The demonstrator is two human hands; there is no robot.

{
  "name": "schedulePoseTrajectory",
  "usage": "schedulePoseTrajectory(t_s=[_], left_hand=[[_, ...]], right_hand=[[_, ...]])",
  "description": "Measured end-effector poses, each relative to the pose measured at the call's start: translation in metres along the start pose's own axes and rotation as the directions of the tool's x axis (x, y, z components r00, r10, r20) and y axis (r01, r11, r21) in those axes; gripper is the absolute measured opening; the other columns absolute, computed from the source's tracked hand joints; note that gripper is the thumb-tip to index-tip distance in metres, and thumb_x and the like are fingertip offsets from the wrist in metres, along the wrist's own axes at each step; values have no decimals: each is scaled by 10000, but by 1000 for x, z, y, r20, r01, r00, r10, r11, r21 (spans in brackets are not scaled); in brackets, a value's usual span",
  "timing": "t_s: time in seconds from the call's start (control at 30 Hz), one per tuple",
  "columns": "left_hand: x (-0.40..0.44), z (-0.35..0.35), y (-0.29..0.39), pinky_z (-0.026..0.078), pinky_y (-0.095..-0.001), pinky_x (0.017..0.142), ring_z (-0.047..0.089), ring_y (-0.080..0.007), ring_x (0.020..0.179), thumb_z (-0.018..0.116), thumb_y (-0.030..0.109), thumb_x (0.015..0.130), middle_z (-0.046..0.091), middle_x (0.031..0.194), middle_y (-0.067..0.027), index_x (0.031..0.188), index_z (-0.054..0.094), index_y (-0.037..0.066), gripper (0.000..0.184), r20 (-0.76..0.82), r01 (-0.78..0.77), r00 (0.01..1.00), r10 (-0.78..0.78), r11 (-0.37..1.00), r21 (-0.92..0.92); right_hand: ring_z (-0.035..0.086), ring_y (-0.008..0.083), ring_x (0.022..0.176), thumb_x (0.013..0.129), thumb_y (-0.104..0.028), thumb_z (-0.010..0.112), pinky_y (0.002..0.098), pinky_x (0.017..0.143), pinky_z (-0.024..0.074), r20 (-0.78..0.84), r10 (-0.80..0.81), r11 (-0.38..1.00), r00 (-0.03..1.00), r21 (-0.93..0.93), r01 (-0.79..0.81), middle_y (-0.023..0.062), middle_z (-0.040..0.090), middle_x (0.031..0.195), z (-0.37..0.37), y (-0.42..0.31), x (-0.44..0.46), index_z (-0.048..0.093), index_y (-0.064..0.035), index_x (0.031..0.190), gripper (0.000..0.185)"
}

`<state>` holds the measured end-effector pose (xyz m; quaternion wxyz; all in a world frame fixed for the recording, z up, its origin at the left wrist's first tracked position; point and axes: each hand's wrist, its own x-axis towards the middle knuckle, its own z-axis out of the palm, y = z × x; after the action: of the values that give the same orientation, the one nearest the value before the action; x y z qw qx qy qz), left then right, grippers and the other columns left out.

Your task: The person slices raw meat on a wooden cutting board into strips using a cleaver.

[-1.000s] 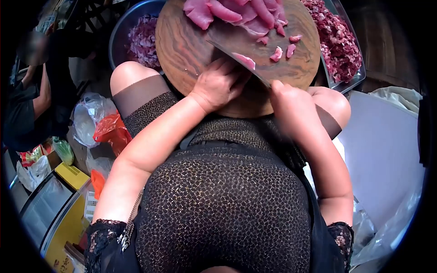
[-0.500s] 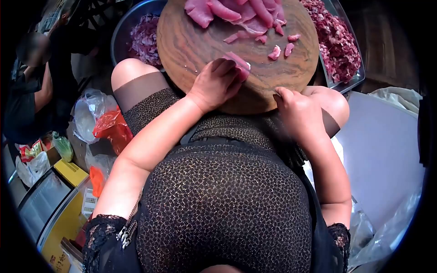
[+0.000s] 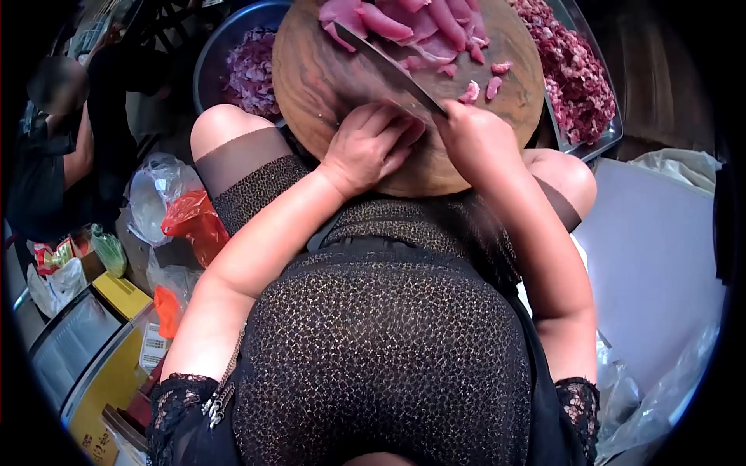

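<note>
Left hand: the fingers of the left hand (image 3: 373,146) are curled over a piece of meat (image 3: 415,133), which is partly hidden beneath them at the near side of the board.
Right hand: the handle of a knife (image 3: 392,68) is gripped in the closed right hand (image 3: 478,138), to the right of the left hand.
Knife: the blade is angled toward the far left, its tip seen over the left edge of the pile; whether meat is touched by it cannot be told.
Round wooden board (image 3: 315,97): it is placed just beyond the lap, with dark grain shown across its bare left part.
Pile of pink slices (image 3: 423,29): it is heaped at the far side of the board.
Small scraps (image 3: 469,92): they are scattered to the right, near the pile.
Metal bowl (image 3: 205,78): pale pink cut meat (image 3: 250,76) is held in it, left of the board.
Metal tray (image 3: 608,140): it is filled with darker red chopped meat (image 3: 573,81), right of the board.
Red bag (image 3: 194,221): it is seen beside the left knee, near a clear bag (image 3: 158,198).
</note>
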<state>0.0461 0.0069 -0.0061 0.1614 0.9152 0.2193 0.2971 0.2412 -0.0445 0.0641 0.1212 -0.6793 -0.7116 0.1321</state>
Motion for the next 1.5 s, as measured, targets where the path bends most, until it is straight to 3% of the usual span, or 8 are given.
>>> schedulePoseTrajectory(t_s=[0.1,0.37,0.57,0.67,0.87,1.13,1.33,1.5], left_hand=[[-15,3,5,505,-404,888,600,-307,993,743,141,761,618,1072,-99,1036,688,59,293,-11,119,993,-119,993,21],[-10,9,-1,512,-399,867,605,-284,951,730,165,772,623,1028,-83,1024,703,97,263,-75,28,997,-29,999,-16],[-12,-4,5,512,-400,880,615,-276,950,741,154,763,625,1034,-75,1067,704,99,311,-69,30,997,-31,999,-15],[-24,-3,6,512,-389,893,618,-268,958,761,137,749,630,1033,-74,1039,704,96,298,-76,85,994,-84,996,5],[-24,3,-2,505,-388,887,589,-275,972,729,160,765,620,1031,-71,1014,699,91,260,-96,39,995,-40,999,-19],[-26,-6,2,513,-381,860,606,-271,921,728,155,760,634,1054,-66,1018,711,106,264,-80,18,997,-17,1000,5],[-34,-10,4,515,-369,871,612,-259,971,718,140,767,641,1046,-65,1025,714,109,261,-58,89,994,-88,996,3],[-31,-14,8,500,-405,917,614,-286,1015,751,119,754,648,1083,-88,1060,719,92,309,-36,78,996,-79,997,-26]], right_hand=[[663,377,751,945,-181,560,484,665,527,111,15,1000,994,25,-18,194,670,818,-28,-5,-45,608,-37,925,153],[672,373,756,939,-181,552,480,653,534,355,97,992,930,-108,-63,194,670,797,-20,-14,-41,604,-23,912,168],[668,381,773,944,-233,567,476,670,535,15,11,1000,1000,25,-11,168,680,814,21,-7,-7,626,-66,957,177],[680,357,762,876,-110,536,453,652,550,128,0,999,992,-34,4,181,675,789,-24,-19,-35,604,-49,872,92],[669,381,757,930,-190,579,477,666,531,388,109,992,915,-105,-74,184,674,787,-34,-14,-61,624,-53,941,145],[680,365,783,895,-146,539,473,673,542,56,-19,999,998,52,17,185,683,811,11,-26,-13,603,-36,885,128],[683,359,757,912,-165,538,471,654,542,361,87,994,928,-94,-57,191,678,795,-36,-34,-58,608,-27,866,162],[662,400,758,939,-177,543,497,644,524,342,43,999,939,-30,-35,208,662,773,-7,-35,-44,593,-18,869,180]])
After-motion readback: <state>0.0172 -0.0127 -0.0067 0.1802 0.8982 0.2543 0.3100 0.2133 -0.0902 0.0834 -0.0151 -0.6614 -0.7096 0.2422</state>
